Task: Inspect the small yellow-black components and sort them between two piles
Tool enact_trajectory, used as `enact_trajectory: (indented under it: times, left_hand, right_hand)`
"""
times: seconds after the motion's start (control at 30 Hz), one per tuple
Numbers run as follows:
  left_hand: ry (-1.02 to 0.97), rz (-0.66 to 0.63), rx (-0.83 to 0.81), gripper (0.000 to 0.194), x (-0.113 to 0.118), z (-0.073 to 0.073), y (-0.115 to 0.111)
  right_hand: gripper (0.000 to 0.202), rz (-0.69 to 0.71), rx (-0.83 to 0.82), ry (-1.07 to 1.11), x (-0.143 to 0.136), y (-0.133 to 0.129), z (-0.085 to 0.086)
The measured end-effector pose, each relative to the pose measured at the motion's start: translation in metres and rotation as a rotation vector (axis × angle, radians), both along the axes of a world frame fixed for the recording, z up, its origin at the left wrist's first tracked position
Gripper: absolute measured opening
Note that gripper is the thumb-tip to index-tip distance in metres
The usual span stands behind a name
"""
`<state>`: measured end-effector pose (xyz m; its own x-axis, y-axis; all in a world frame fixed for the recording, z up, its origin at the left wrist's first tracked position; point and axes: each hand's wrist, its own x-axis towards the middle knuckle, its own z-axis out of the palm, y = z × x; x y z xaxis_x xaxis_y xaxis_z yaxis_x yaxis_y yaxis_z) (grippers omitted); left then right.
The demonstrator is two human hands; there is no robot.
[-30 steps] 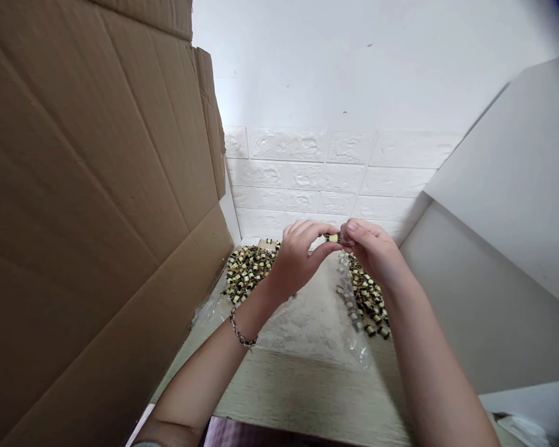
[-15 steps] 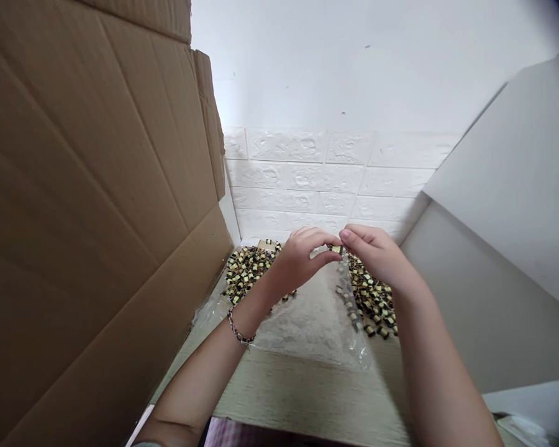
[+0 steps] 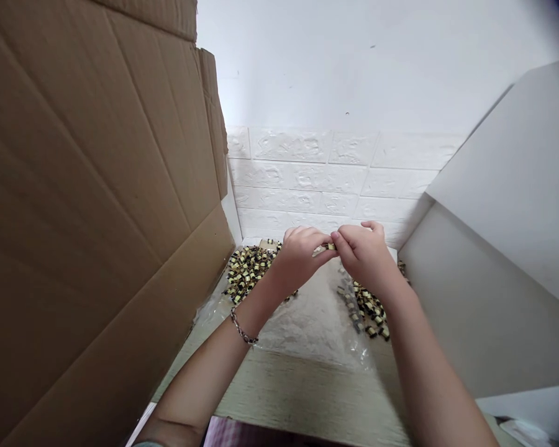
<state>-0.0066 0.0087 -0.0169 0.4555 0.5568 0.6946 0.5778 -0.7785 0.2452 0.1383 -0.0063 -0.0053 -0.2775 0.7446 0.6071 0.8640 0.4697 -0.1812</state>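
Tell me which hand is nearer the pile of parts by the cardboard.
Left. The left hand hovers just right of that pile, over its edge; the right hand is farther right, above the other pile.

Work area hemmed in on three sides: tall cardboard panel [image 3: 88, 205] leaning along the left; white brick-pattern wall [image 3: 326, 180] closing the far end; white board [image 3: 507, 236] slanting along the right. Open corridor down the middle, over the clear plastic sheet [image 3: 307, 323] on the table [image 3: 307, 391]; near edge unobstructed. Left pile of small yellow-and-black parts [image 3: 246, 270] just beside the cardboard; right pile of parts [image 3: 368, 304] close to the white board; bare sheet between the two piles. Both hands, left hand [image 3: 298, 257] and right hand [image 3: 363, 254], meeting above that gap, near the far wall; little clearance behind them.
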Motion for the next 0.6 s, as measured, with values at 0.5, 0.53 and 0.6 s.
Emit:
enact_trajectory:
  times: [0.5, 0.53, 0.6]
  left_hand:
    - [-0.278, 0.064, 0.141, 0.017, 0.001, 0.003, -0.008]
    - [-0.288, 0.060, 0.142, 0.016, 0.001, 0.003, -0.009]
    - [-0.309, 0.047, 0.135, 0.015, 0.002, 0.004, -0.010]
  right_hand:
    - [0.036, 0.177, 0.035, 0.437, -0.004, -0.008, 0.005]
    - [0.037, 0.196, 0.002, 0.484, -0.004, -0.008, 0.005]
    - [0.037, 0.247, -0.061, 0.572, -0.003, -0.009, 0.004]
